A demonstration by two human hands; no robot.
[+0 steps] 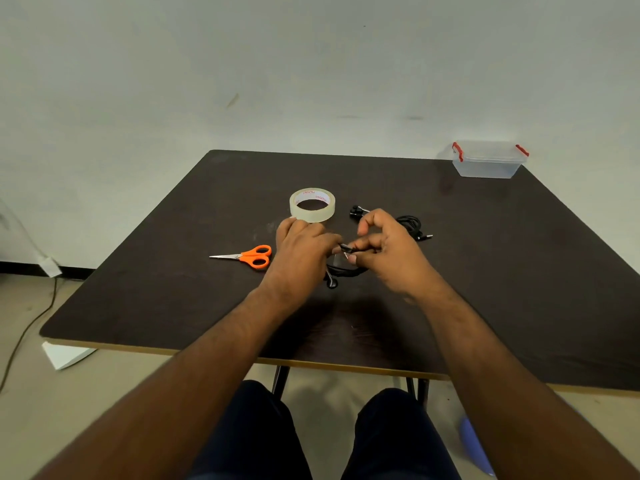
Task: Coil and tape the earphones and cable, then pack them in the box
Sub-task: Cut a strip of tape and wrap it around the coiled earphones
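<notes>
Both the left hand (pixel 300 242) and right hand (pixel 384 251) pinch a coiled black cable (pixel 343 271) above the bench (pixel 173 271).

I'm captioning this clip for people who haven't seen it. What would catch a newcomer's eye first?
Probably the two hands meeting at the middle of the dark table: the left hand and right hand pinch a black cable bundle between them. Next, the bright orange scissors left of the hands, with the clear tape roll just behind. A clear box with red clips sits at the far right corner.
</notes>
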